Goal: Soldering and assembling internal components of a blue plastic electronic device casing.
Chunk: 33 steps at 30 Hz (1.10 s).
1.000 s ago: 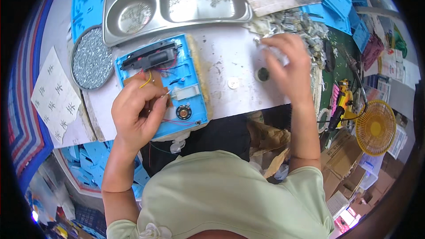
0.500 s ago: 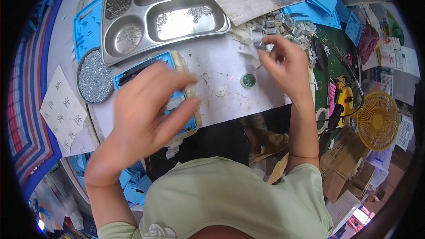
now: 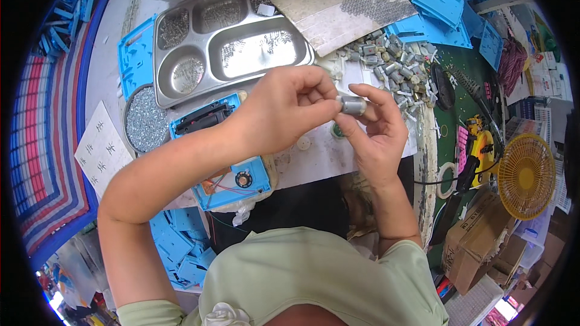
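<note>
— Both hands pinch the small motor (image 3: 352, 105) above the surface (image 3: 314, 157) — left hand (image 3: 284, 108), right hand (image 3: 376, 130).
— A loose fingertip grip could drop it among the spare motors (image 3: 396, 66).

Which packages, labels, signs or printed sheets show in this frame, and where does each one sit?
White paper sheet: left of the blue plastic housing, tilted, with rows of dark marks.
Brown cardboard boxes: lower right, below the yellow fan, plain with small print.
Printed papers: far right edge, white with coloured patches, too small to make out.
No screen is in view.
</note>
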### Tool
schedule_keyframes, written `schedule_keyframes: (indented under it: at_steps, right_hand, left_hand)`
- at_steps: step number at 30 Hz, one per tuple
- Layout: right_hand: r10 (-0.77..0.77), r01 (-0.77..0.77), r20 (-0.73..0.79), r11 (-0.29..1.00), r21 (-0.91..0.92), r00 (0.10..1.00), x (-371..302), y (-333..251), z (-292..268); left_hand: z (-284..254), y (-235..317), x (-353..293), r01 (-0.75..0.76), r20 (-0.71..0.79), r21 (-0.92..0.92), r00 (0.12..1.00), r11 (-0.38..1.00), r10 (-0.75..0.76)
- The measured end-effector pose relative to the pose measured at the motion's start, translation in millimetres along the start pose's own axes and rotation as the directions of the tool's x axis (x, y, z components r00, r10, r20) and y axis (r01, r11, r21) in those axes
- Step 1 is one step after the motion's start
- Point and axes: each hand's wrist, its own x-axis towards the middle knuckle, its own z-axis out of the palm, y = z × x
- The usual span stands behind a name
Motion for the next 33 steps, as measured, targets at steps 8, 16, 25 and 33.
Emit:
schedule_keyframes:
  at_steps: [8,16,25,33]
  right_hand:
    - [-0.007,0.019,-0.111,0.995,0.1,0.994,12.9,-2.9,-26.7]
    - [0.008,-0.002,-0.095,0.998,0.061,0.995,-1.0,0.8,-49.3]
    - [0.086,-0.085,-0.1,0.996,0.02,0.991,-9.5,-6.5,-58.9]
    - [0.4,-0.276,0.249,0.867,-0.415,0.882,-14.7,3.2,-72.9]
  left_hand:
    - [-62.4,0.8,151.5,-0.048,-0.182,0.742,0.946,0.669,0.27]
    - [-59.8,-37.1,200.1,0.0,-0.217,0.872,0.896,0.489,0.387]
    - [-41.7,-37.1,193.3,-0.069,-0.383,0.812,0.686,0.579,0.619]
    - [-22.0,5.4,117.6,-0.389,0.01,0.868,0.634,0.308,0.773]
